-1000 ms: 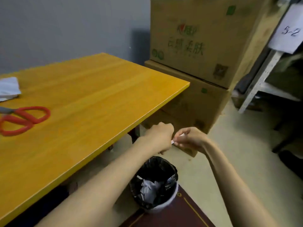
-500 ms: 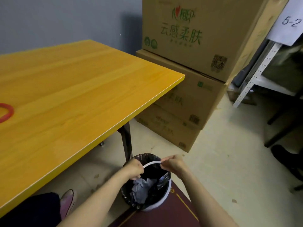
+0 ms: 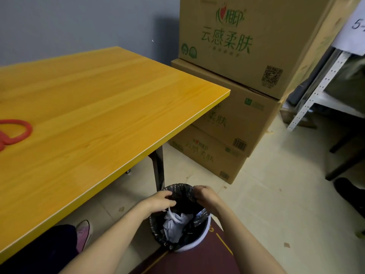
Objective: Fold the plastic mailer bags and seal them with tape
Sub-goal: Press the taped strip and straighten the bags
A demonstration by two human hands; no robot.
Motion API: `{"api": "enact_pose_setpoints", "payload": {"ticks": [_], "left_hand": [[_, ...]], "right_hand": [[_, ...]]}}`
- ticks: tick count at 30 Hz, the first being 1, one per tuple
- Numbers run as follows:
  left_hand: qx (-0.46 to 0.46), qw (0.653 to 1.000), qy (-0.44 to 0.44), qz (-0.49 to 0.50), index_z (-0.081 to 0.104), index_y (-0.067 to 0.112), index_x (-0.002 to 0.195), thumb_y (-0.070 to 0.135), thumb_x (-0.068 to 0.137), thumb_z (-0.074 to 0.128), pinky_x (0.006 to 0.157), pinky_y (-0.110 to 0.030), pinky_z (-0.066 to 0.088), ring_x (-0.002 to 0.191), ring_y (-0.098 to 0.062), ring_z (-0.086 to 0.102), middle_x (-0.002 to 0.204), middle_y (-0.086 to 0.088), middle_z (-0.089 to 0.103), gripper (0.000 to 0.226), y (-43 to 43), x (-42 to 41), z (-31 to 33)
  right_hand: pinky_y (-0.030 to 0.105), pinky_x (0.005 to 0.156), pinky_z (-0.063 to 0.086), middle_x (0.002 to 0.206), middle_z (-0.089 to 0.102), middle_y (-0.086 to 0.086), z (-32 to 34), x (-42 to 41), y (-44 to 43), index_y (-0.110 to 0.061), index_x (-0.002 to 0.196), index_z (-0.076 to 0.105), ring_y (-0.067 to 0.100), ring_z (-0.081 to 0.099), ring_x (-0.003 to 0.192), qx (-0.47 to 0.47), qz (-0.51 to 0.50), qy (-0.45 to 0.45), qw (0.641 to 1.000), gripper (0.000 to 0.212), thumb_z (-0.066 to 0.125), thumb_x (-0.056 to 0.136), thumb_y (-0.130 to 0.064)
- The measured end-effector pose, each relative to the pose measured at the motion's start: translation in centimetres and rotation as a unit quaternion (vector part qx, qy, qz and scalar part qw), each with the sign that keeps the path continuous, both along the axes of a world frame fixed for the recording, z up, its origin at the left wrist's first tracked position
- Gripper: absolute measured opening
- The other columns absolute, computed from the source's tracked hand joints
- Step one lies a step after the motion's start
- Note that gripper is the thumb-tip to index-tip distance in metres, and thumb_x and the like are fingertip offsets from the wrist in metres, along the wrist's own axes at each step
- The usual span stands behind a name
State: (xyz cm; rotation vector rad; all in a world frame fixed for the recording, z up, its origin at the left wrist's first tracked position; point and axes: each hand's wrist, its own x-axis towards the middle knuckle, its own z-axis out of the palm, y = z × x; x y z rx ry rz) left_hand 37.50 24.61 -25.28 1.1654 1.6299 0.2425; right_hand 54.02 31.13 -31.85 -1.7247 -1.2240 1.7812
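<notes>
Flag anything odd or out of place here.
Nothing spilled or damaged. Only mild oddity: the cardboard boxes are stacked unevenly, the middle one overhanging the bottom. Left hand holds a white strip over the trash bin; right hand at its rim.

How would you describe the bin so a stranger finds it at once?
Find the yellow table and follow its black leg to the floor. The bin stands just in front of that leg. Unlike the square brown boxes behind, it is round, white and lined with a black bag.
</notes>
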Motion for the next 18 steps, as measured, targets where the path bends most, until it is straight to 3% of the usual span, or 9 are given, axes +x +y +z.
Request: {"api": "enact_pose_setpoints", "payload": {"ticks": [2, 4, 5, 7, 10, 14, 18], "left_hand": [[0.059, 0.998, 0.002, -0.03, 0.022, 0.016, 0.148, 0.022, 0.097, 0.048, 0.11, -0.02, 0.018, 0.144, -0.015, 0.014, 0.158, -0.002, 0.011, 0.058, -0.3, 0.0, 0.8], [0.139, 0.988, 0.004, -0.065, 0.026, 0.02, 0.147, 0.022, 0.097, 0.048, 0.113, -0.018, 0.01, 0.144, -0.009, 0.009, 0.158, 0.003, 0.009, 0.054, -0.9, 0.0, 1.8], [0.182, 0.98, -0.001, -0.079, 0.029, 0.022, 0.145, 0.02, 0.097, 0.048, 0.111, -0.012, 0.009, 0.143, -0.005, 0.01, 0.156, 0.008, 0.013, 0.052, -1.4, 0.1, 2.6], [0.268, 0.958, -0.032, -0.095, 0.03, 0.03, 0.143, 0.016, 0.097, 0.047, 0.103, 0.001, 0.008, 0.14, 0.003, 0.014, 0.148, 0.023, 0.018, 0.051, -2.5, 0.5, 4.8], [0.384, 0.913, -0.101, -0.093, 0.026, 0.05, 0.133, 0.013, 0.097, 0.046, 0.108, -0.004, 0.013, 0.136, 0.015, 0.015, 0.143, 0.038, 0.017, 0.056, -4.8, 1.2, 9.9], [0.554, 0.824, -0.121, 0.012, 0.024, 0.049, 0.131, 0.01, 0.093, 0.043, 0.114, -0.014, 0.016, 0.138, 0.01, 0.016, 0.146, 0.03, 0.018, 0.057, -7.4, -0.2, 17.1], [0.65, 0.743, -0.02, 0.159, 0.026, 0.034, 0.138, 0.008, 0.087, 0.045, 0.115, -0.018, 0.017, 0.139, 0.006, 0.014, 0.149, 0.016, 0.016, 0.06, -9.4, -6.1, 22.1]], "right_hand": [[0.023, 0.065, 0.039, 0.098, 0.059, 0.011, 2.4, 0.4, 0.2, -0.009, 0.105, 0.061, 0.024, 0.058, 0.09, 0.038, -0.016, 0.004, 0.999, 0.021, 0.042, 0.098, -0.008], [0.028, 0.085, 0.043, 0.112, 0.062, 0.007, 5.2, 0.8, -0.2, -0.007, 0.117, 0.06, 0.023, 0.057, 0.107, 0.093, -0.059, 0.027, 0.994, 0.026, 0.041, 0.099, -0.01], [0.031, 0.09, 0.043, 0.112, 0.063, 0.007, 6.4, 1.1, -0.6, -0.009, 0.114, 0.062, 0.021, 0.059, 0.104, 0.128, -0.091, 0.045, 0.987, 0.025, 0.041, 0.1, -0.01], [0.03, 0.085, 0.048, 0.105, 0.068, 0.009, 9.4, 1.6, -1.5, -0.013, 0.1, 0.066, 0.015, 0.065, 0.091, 0.218, -0.164, 0.09, 0.958, 0.024, 0.042, 0.099, -0.008], [0.024, 0.078, 0.052, 0.095, 0.069, 0.009, 14.7, 1.5, -2.9, -0.016, 0.093, 0.066, 0.012, 0.067, 0.085, 0.362, -0.231, 0.159, 0.889, 0.027, 0.043, 0.096, -0.001], [0.023, 0.078, 0.053, 0.093, 0.067, 0.008, 23.1, -3.1, -5.2, -0.009, 0.097, 0.063, 0.016, 0.065, 0.09, 0.492, -0.191, 0.219, 0.821, 0.023, 0.044, 0.094, 0.003], [0.028, 0.088, 0.051, 0.104, 0.065, 0.005, 28.2, -10.9, -7.4, -0.011, 0.106, 0.06, 0.017, 0.062, 0.101, 0.556, -0.083, 0.278, 0.779, 0.021, 0.049, 0.093, 0.001]]}}
